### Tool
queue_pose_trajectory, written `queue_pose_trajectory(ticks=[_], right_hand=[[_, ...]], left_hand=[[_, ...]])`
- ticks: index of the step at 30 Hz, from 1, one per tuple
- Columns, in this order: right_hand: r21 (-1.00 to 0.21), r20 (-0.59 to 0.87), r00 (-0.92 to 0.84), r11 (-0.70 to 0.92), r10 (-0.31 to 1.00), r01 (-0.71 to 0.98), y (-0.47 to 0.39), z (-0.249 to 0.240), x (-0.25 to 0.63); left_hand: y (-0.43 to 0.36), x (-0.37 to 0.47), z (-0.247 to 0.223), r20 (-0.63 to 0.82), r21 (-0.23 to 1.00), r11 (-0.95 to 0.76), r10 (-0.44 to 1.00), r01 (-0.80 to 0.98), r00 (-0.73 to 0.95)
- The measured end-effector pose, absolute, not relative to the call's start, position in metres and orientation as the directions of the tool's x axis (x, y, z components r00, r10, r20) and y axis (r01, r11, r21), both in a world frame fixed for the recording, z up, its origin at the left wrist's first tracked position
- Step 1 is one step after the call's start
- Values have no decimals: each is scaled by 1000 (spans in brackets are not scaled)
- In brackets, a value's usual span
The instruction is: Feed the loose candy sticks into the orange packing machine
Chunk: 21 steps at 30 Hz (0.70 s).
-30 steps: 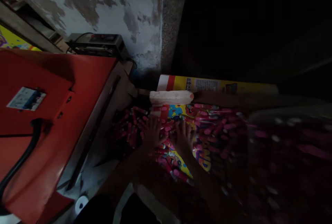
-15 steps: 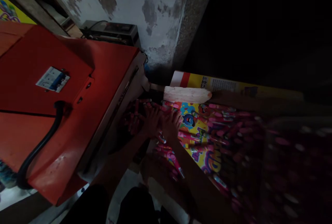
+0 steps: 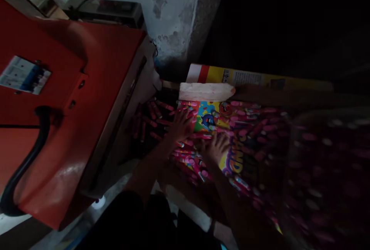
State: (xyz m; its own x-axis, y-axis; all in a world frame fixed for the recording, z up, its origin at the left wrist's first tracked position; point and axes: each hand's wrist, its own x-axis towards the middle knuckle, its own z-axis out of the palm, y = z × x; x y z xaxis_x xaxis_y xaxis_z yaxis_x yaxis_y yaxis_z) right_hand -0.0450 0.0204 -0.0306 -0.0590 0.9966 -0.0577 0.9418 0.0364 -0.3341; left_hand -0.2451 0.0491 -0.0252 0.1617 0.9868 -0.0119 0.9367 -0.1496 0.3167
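My left hand (image 3: 179, 127) lies with fingers spread over pink tube-shaped packs at the left end of a brightly printed cardboard sheet (image 3: 199, 125). To its right, my right hand (image 3: 216, 150) is also open, fingers apart, above the middle of the sheet. One pink tube (image 3: 201, 136) lies on the sheet between the hands. More pink tubes (image 3: 154, 109) are heaped in the dark gap left of my left hand. A denser pile of pink tubes (image 3: 260, 124) spreads over the sheet's right side. In the dim light I cannot tell whether my palms touch the tubes.
A red machine (image 3: 106, 61) with a black hose-like handle (image 3: 40, 146) stands at the left. Behind the sheet runs a white-ended wooden bar (image 3: 205, 92), with a yellow printed panel (image 3: 248, 76) beyond it. A dark container edge (image 3: 291, 146) with many tubes is at the right.
My right hand has moved right across the sheet, away from my left hand. My left hand has shifted slightly right, onto the sheet's left end. The camera view has shifted too.
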Motion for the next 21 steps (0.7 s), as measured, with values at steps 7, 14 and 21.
queue_pose_trajectory(ticks=[7,14,21], right_hand=[[-428,-90,-411,337,907,839,11,-12,-80],[-362,-166,-862,783,479,505,-40,-7,52],[-295,-69,-829,783,555,548,-58,-40,-7]], left_hand=[[30,-312,9,-85,257,-204,969,945,232],[-31,-216,7,-3,450,-691,632,566,775],[-32,-253,-10,-130,427,-708,568,563,813]])
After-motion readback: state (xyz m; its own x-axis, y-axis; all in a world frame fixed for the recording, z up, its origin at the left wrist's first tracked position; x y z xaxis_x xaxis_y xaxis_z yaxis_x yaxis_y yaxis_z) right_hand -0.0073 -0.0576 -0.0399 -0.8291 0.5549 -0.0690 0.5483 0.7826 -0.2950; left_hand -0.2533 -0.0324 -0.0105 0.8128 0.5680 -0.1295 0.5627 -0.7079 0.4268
